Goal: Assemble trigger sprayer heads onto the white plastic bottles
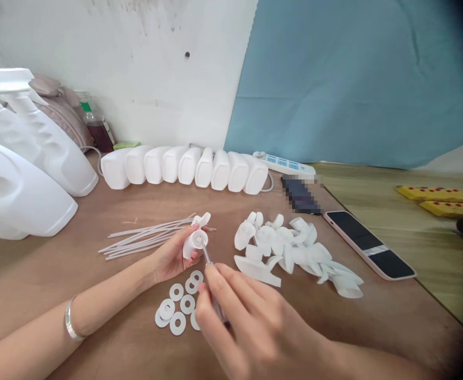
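Observation:
My left hand [176, 252] is closed around a white plastic trigger-sprayer head [190, 247], its round opening turned toward me. In my right hand [247, 316] is a slim screwdriver-like tool [206, 255] with a metal shaft; its tip is at the opening, and my fingers hide most of its handle. Several flat white ring washers [177, 323] lie on the table below my left hand, partly covered by my right. Thin white tubes [136, 241] are spread beyond my left forearm. A pile of loose white sprayer shells [282, 245] lies to the right.
A row of white bottles [187, 164] lines the back of the brown table [108, 338]. Larger white spray bottles [45, 137] stand at left, near a bag [63, 108] and a green-capped bottle [100, 132]. Two phones [369, 245] and a power strip [287, 163] are at right.

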`<state>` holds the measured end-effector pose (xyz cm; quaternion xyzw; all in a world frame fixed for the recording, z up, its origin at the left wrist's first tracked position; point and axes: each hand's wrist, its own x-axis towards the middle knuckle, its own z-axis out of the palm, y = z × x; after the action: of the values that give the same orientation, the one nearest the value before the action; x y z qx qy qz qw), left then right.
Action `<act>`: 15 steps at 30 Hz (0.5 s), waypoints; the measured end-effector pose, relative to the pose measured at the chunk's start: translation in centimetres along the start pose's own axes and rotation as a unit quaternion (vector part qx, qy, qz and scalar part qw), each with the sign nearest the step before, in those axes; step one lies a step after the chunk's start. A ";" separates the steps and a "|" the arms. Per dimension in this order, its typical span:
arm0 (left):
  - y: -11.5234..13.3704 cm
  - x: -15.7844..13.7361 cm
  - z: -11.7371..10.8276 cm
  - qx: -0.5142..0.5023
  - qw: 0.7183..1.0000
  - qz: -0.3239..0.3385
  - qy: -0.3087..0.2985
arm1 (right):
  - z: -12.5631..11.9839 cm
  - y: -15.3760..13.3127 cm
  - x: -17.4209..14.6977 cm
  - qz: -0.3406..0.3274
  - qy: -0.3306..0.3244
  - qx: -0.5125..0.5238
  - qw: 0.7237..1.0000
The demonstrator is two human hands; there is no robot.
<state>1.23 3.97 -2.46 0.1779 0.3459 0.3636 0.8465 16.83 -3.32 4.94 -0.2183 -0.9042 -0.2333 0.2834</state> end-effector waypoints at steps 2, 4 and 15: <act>0.0 0.1 0.0 -0.010 1.000 0.008 -0.003 | 0.7 -0.6 -0.2 -0.009 0.002 -0.014 1.000; -0.1 0.1 0.1 -0.023 0.999 0.016 -0.018 | 1.3 -0.7 -0.4 -0.016 0.002 -0.018 1.000; 0.2 0.2 -0.5 -0.008 0.997 -0.007 -0.082 | -0.4 3.2 0.3 0.177 -0.038 0.186 0.966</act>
<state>0.84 4.32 -2.80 0.1980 0.2737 0.3445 0.8759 18.48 -0.98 6.36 -0.3271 -0.8886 0.0018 0.3215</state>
